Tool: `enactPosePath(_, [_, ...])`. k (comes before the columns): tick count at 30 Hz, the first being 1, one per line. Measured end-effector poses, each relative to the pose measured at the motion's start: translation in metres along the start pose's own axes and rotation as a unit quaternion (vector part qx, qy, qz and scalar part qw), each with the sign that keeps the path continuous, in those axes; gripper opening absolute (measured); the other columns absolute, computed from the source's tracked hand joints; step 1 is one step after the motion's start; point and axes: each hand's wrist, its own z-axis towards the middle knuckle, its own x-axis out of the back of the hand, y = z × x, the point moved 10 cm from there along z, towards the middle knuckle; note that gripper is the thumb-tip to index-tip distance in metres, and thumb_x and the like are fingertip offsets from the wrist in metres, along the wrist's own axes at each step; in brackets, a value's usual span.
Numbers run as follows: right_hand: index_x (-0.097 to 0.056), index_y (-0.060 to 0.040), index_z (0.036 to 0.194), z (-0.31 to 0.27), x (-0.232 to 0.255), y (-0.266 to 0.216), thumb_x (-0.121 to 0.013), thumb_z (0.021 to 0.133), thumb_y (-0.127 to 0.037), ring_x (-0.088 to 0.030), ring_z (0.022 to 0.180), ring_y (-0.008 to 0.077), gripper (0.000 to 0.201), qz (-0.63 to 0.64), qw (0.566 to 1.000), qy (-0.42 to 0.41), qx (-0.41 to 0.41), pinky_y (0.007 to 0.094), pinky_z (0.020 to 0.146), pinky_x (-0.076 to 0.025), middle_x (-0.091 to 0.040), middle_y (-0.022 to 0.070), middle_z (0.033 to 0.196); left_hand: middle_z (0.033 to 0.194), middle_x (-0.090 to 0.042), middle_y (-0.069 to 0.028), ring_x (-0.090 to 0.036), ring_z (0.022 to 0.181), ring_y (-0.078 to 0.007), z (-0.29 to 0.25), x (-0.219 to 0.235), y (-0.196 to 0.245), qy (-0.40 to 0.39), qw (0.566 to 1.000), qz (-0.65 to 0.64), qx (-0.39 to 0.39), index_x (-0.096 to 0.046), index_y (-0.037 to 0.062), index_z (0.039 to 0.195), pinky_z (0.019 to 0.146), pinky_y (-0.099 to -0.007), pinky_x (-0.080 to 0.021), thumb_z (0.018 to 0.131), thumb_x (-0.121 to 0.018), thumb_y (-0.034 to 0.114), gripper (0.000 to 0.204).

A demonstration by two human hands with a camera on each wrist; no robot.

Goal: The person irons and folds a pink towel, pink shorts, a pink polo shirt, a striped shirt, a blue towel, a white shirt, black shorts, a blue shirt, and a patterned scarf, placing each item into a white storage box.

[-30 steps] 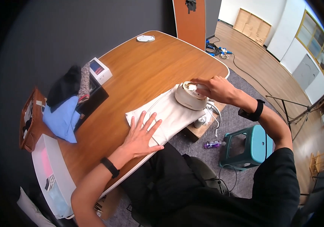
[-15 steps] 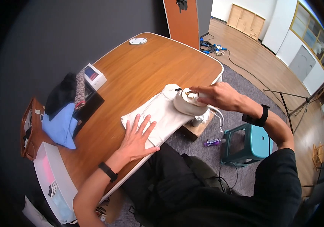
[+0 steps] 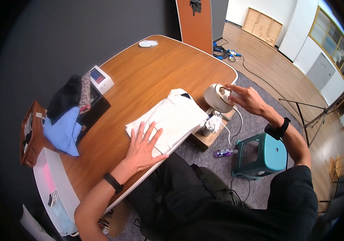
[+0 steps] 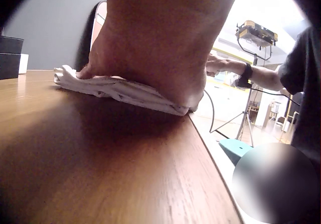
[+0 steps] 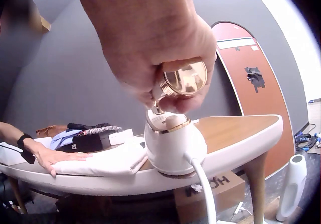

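Observation:
My left hand [image 3: 143, 150] lies with its fingers spread on a folded white garment [image 3: 176, 116] near the table's front edge. In the left wrist view the cloth [image 4: 108, 87] is a thin folded stack under the palm. My right hand [image 3: 249, 99] grips the handle of a white and gold iron [image 3: 215, 96], past the garment's right end by the table edge. The right wrist view shows fingers wrapped round the gold handle [image 5: 188, 78] above the iron's white body [image 5: 173, 146], with a white cord [image 5: 203, 189] trailing down.
A blue cloth [image 3: 62, 130], a dark pile [image 3: 65, 96] and a white box [image 3: 101, 79] sit on the table's left side. Beside them are a brown bag [image 3: 29, 134] and a white bin [image 3: 41, 168]. A teal stool [image 3: 275, 150] and a purple bottle [image 3: 223, 153] stand right, on the floor.
The iron has moved right, off the garment, with my right hand on its handle. More of the garment's right end now shows. My left hand keeps its place on the cloth.

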Motion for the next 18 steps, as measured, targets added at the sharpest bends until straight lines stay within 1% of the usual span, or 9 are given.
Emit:
enactPosePath(3, [-0.059, -0.0121, 0.144, 0.008, 0.01, -0.001, -0.063, 0.101, -0.028, -0.073, 0.082, 0.0416, 0.046, -0.013, 0.999, 0.02, -0.033, 0.0467, 0.078, -0.058, -0.074, 0.0238, 0.091, 0.171, -0.011, -0.0228, -0.007, 0.155, -0.0545, -0.001, -0.003, -0.008, 0.025, 0.995, 0.012, 0.091, -0.027, 0.0116, 0.165, 0.119, -0.0735, -0.015, 0.092, -0.06, 0.07, 0.099])
enactPosePath(6, [-0.059, -0.0133, 0.144, 0.022, 0.006, -0.001, -0.063, 0.101, -0.03, -0.074, 0.087, 0.0409, 0.046, -0.046, 0.998, 0.031, -0.037, 0.0464, 0.08, -0.058, -0.074, 0.0234, 0.093, 0.169, -0.014, -0.0298, -0.01, 0.153, -0.0586, -0.003, 0.0, 0.0, 0.018, 0.981, -0.03, 0.193, -0.028, 0.007, 0.163, 0.117, -0.0753, -0.017, 0.094, -0.059, 0.067, 0.097])
enactPosePath(9, [-0.06, -0.0136, 0.144, 0.034, 0.001, -0.02, -0.063, 0.102, -0.032, -0.074, 0.089, 0.0398, 0.046, 0.02, 0.998, 0.055, -0.003, 0.0465, 0.08, -0.058, -0.075, 0.0226, 0.095, 0.165, -0.019, -0.0346, -0.012, 0.15, -0.0614, -0.014, 0.015, 0.026, -0.038, 0.986, -0.07, 0.149, -0.032, 0.0025, 0.161, 0.116, -0.0753, -0.018, 0.095, -0.058, 0.066, 0.096])
enactPosePath(10, [-0.059, -0.0132, 0.144, 0.037, -0.002, -0.029, -0.063, 0.102, -0.032, -0.075, 0.091, 0.0389, 0.046, 0.03, 0.999, 0.04, -0.021, 0.046, 0.08, -0.059, -0.075, 0.0223, 0.095, 0.164, -0.026, -0.0321, -0.015, 0.151, -0.0584, -0.02, 0.021, 0.028, -0.006, 0.991, -0.026, 0.135, -0.038, 0.0023, 0.158, 0.119, -0.0731, -0.016, 0.093, -0.062, 0.064, 0.093])
enactPosePath(13, [-0.06, -0.0123, 0.143, 0.046, -0.019, -0.059, -0.063, 0.102, -0.032, -0.075, 0.09, 0.0386, 0.046, 0.037, 0.999, 0.014, 0.011, 0.0459, 0.079, -0.059, -0.075, 0.0226, 0.096, 0.165, -0.027, -0.0286, -0.018, 0.153, -0.0533, -0.027, 0.044, 0.034, 0.072, 0.994, 0.083, 0.024, -0.042, 0.0033, 0.156, 0.121, -0.0713, -0.013, 0.09, -0.067, 0.061, 0.091])
enactPosePath(14, [-0.059, -0.0058, 0.143, 0.049, -0.029, -0.07, -0.065, 0.101, -0.025, -0.076, 0.094, 0.0349, 0.047, 0.028, 0.998, -0.045, -0.033, 0.0419, 0.085, -0.058, -0.074, 0.0229, 0.111, 0.169, -0.024, -0.0201, -0.015, 0.157, -0.0445, -0.028, 0.033, 0.029, 0.045, 0.996, 0.072, -0.012, -0.038, 0.008, 0.16, 0.121, -0.0715, -0.013, 0.09, -0.067, 0.062, 0.093])
enactPosePath(15, [-0.06, -0.0053, 0.143, 0.052, -0.032, -0.091, -0.066, 0.101, -0.026, -0.076, 0.088, 0.0359, 0.047, 0.046, 0.998, -0.042, 0.011, 0.0423, 0.082, -0.059, -0.075, 0.0231, 0.105, 0.17, -0.023, -0.0183, -0.015, 0.157, -0.0436, -0.027, 0.024, 0.025, 0.029, 0.997, 0.063, -0.039, -0.035, 0.0091, 0.161, 0.12, -0.0715, -0.014, 0.09, -0.066, 0.063, 0.094])
enactPosePath(17, [-0.061, -0.0132, 0.142, 0.058, -0.043, -0.119, -0.062, 0.103, -0.038, -0.074, 0.082, 0.0398, 0.046, 0.051, 0.995, -0.035, 0.078, 0.0465, 0.077, -0.06, -0.074, 0.0244, 0.089, 0.171, -0.021, -0.0148, -0.014, 0.157, -0.0418, -0.026, 0.012, 0.023, -0.002, 0.995, 0.044, -0.094, -0.029, 0.0113, 0.164, 0.12, -0.0717, -0.016, 0.091, -0.065, 0.064, 0.096])
enactPosePath(18, [-0.06, -0.0138, 0.143, 0.06, -0.054, -0.127, -0.059, 0.104, -0.042, -0.073, 0.082, 0.0403, 0.048, 0.023, 0.995, -0.085, 0.054, 0.0479, 0.077, -0.059, -0.074, 0.0249, 0.089, 0.172, -0.019, -0.014, -0.014, 0.158, -0.0418, -0.027, 0.01, 0.019, -0.007, 0.996, 0.045, -0.078, -0.027, 0.0125, 0.165, 0.119, -0.0719, -0.018, 0.091, -0.064, 0.065, 0.098])
